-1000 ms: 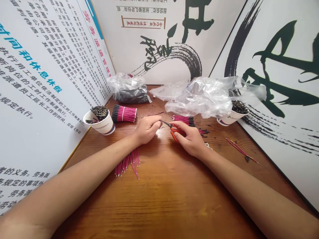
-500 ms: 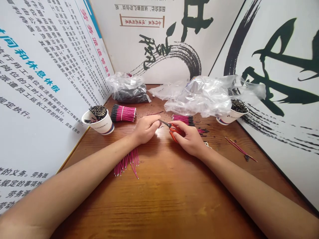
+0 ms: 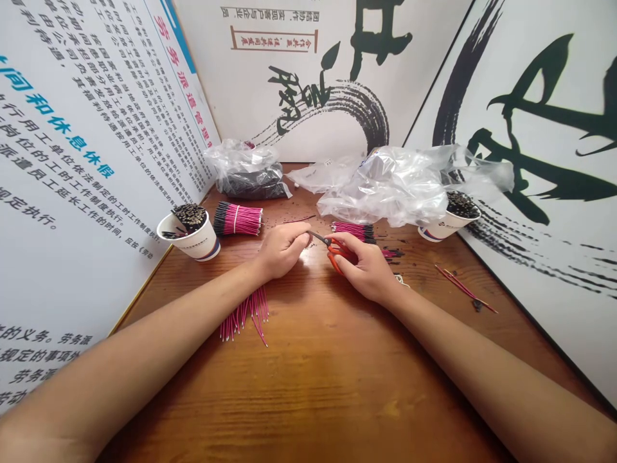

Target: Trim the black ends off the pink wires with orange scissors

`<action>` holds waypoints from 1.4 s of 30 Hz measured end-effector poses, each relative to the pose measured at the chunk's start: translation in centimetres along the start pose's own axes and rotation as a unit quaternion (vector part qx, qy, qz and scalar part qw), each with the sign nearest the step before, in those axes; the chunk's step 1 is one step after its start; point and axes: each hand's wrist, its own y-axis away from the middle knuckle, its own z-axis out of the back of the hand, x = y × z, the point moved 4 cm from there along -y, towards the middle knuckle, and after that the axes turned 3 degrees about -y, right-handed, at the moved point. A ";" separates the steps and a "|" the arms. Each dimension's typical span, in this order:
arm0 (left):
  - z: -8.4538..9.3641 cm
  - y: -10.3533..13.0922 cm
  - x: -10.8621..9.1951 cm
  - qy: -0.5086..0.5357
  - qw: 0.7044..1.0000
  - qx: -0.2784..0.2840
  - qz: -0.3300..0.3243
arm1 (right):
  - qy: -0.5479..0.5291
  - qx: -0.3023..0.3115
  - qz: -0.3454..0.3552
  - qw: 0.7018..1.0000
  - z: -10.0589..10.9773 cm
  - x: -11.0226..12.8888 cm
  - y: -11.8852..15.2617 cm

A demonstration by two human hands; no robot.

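Note:
My right hand (image 3: 366, 265) is closed round the red handles of a pair of scissors (image 3: 333, 249), whose dark blades point left. The blade tips reach the thumb and fingertips of my left hand (image 3: 285, 249), which is closed in a pinch. What that pinch holds, if anything, is hidden by the fingers. Beneath my left forearm lies a loose spread of pink wires (image 3: 245, 315) with pale tips. Behind my left hand stands a tied bundle of pink wires (image 3: 240, 218) with black ends. Another pink bundle (image 3: 354, 232) lies beyond the scissors.
A paper cup (image 3: 197, 244) full of black pieces stands at left, a second cup (image 3: 438, 230) at right. Plastic bags (image 3: 385, 186) and a bag of black material (image 3: 253, 177) lie at the back. Loose wires (image 3: 463, 286) rest on the wooden table (image 3: 318, 386) at right. Printed panels enclose three sides.

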 end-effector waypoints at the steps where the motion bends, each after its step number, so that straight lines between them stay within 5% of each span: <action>1: 0.0 0.0 0.0 -0.001 1.000 -0.001 0.000 | 0.001 0.000 0.000 1.000 0.0 0.0 0.0; 42: -0.3 -0.1 0.2 -0.007 1.000 -0.005 -0.021 | 0.013 -0.014 0.017 1.000 0.0 -0.1 0.0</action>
